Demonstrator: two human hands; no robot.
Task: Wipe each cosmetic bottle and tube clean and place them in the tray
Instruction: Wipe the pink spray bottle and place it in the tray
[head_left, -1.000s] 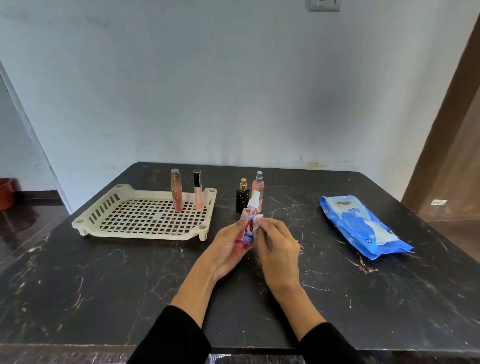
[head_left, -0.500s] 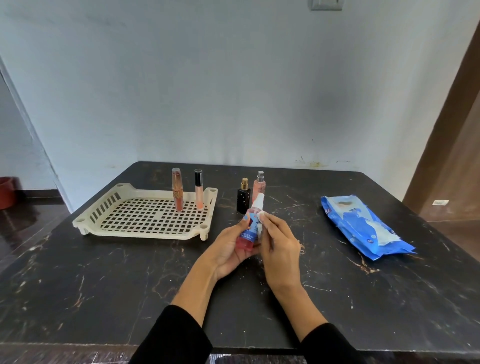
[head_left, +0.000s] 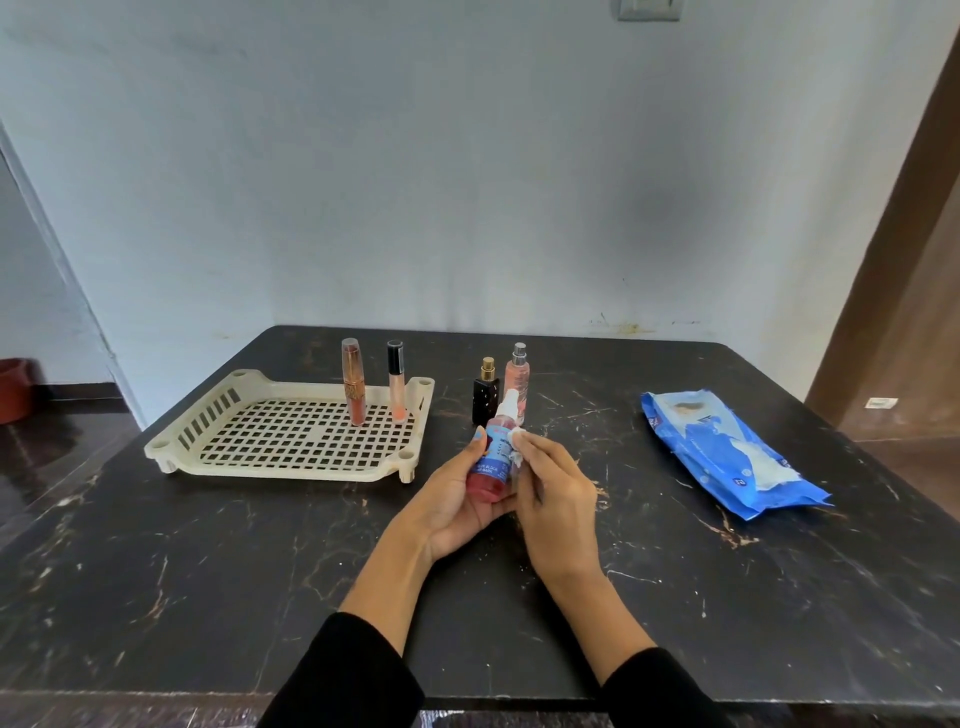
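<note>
Here we are mid-wipe: the left hand (head_left: 457, 499) cradles the red spray bottle (head_left: 492, 457) above the middle of the black table (head_left: 208, 571), fingers curled round its lower half, thumb up along the side. The bottle leans a touch to one o'clock, white nozzle on top. The right hand (head_left: 553, 493) pinches a small white wipe (head_left: 517, 441) against the bottle's blue label, fingertips pressed together on it. A second ago that wipe sat up near the bottle's neck and the bottle was held higher and straighter; now it has dropped lower in the palm and the wipe has slid down the label side. Over at ten o'clock sits the cream tray (head_left: 176, 447), with the brown lipstick tube (head_left: 353, 382) and the black-capped gloss tube (head_left: 396, 379) standing upright at its far right, unchanged. At twelve o'clock from the hands, the black perfume bottle (head_left: 485, 392) and the pink spray bottle (head_left: 517, 376) stand close together, possibly touching, hard to tell. The blue wipe pack (head_left: 727, 452) lies at two o'clock.
</note>
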